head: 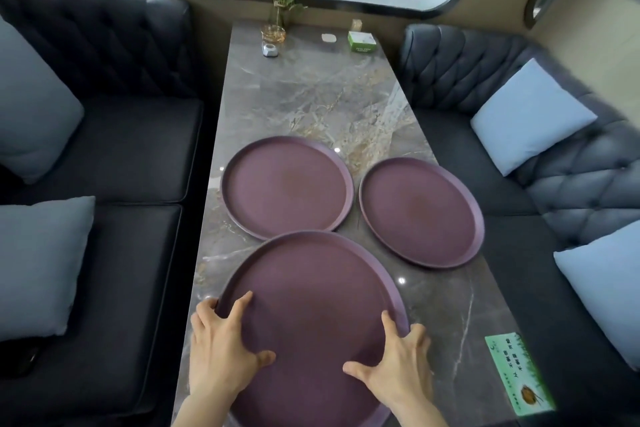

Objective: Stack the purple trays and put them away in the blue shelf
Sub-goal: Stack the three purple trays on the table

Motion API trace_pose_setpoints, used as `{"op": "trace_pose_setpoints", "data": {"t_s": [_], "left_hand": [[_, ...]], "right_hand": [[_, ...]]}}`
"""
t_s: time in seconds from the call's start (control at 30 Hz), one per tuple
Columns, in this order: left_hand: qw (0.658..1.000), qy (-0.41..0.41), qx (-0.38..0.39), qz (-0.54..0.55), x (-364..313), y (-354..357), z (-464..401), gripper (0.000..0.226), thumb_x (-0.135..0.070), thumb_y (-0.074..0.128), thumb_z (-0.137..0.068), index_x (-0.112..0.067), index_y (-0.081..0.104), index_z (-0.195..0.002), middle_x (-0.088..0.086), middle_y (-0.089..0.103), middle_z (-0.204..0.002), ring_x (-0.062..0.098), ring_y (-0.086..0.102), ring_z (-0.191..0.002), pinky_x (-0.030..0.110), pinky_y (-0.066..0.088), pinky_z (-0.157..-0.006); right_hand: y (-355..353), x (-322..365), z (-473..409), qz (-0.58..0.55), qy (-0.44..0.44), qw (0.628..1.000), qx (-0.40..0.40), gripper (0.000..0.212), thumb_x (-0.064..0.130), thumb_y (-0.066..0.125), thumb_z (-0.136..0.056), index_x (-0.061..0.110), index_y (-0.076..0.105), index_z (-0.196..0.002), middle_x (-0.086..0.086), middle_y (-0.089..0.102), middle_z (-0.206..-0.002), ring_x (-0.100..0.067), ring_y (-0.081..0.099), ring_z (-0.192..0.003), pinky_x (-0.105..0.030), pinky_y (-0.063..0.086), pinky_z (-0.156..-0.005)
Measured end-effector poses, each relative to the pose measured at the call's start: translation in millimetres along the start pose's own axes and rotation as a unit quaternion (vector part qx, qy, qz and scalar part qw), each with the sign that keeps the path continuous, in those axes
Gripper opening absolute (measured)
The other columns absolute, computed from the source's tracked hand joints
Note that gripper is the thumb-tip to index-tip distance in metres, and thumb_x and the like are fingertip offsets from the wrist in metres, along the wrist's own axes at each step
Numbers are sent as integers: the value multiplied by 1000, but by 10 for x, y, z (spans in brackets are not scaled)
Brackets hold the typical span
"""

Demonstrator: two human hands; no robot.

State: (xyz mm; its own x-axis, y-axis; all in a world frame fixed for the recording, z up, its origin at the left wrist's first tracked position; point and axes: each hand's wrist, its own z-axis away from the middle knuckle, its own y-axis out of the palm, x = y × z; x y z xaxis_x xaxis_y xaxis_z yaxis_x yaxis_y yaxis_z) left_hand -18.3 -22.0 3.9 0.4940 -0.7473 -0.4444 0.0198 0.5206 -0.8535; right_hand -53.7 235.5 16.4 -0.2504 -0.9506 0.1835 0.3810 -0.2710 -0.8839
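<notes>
Gripping the nearest purple tray [311, 315] at its near rim, the person has both hands on it at once: the left hand [221, 347] curls over the left edge with fingers wrapped around the lip and the thumb lying on the tray's inner face, and the right hand [394, 364] does the same on the right edge, fingers hooked over the rim and thumb spread flat inside. Neither hand is closed into a fist; each is part-open, clamped on the rim.

This tray lies closest to the person on the marble table [311, 97]. The far-left tray [287, 184] sits straight ahead of it, the two rims touching or nearly so. The right tray [420, 211] lies ahead and to the right, just beside both others and nearer the right hand.

Being round, the trays have no long axis to line up; what matters is direction. The shortest move looks like straight forward onto the far-left tray. The blue shelf is not in view, so where it stands cannot be told.
</notes>
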Motion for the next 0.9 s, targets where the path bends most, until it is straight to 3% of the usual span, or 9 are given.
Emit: {"op": "trace_pose_setpoints", "data": {"t_s": [0.5,0.9], "left_hand": [[995,-30,-93,26,-395,-558,-1068,109,-60,88,-45,-44,43,-143,14,26,-137,34,30,-127,43,41,-104],[993,-83,-83,12,-652,-414,-2587,106,-61,86,-46,-44,44,-142,11,26,-137,33,30,-128,43,40,-105]], "right_hand": [[-791,940,-1122,16,-101,992,-72,123,80,74,-53,36,20,-155,-7,21,-128,-29,29,-125,-37,48,-100],[-915,1612,-2723,28,-133,990,-24,114,74,75,-60,34,25,-154,-12,23,-141,-31,29,-128,-40,48,-100]]}}
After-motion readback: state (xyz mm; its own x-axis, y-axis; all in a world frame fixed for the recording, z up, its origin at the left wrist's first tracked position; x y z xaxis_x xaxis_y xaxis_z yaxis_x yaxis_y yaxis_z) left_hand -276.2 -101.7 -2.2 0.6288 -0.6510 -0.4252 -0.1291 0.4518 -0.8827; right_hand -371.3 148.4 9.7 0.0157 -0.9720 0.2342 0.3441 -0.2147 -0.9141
